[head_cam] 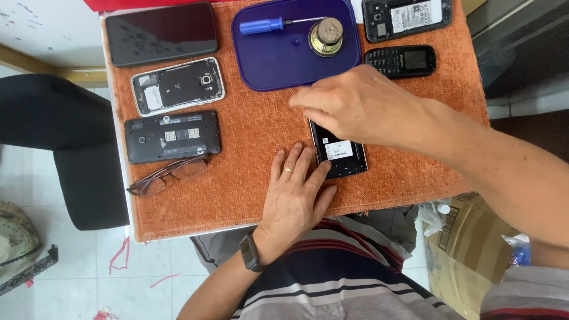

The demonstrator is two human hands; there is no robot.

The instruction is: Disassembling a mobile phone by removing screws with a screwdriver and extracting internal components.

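Opened black phone (339, 153) at frame centre on orange-covered table (249, 136), long axis running top to bottom. Left hand (294, 192) flat, fingers spread, pressing phone's left edge. Right hand (361, 104) nearer, fingers curled over upper end; pinch not discernible.

Small phone-repair setup, looks home-based. Bench (249, 195) covered with an orange cloth, several opened phones (178, 86) with backs off, a blue screwdriver (264, 25) on a purple tray (267, 65), an old keypad phone (400, 60). Tiled floor (148, 278) with paint marks, cardboard box (468, 237) beside the bench.
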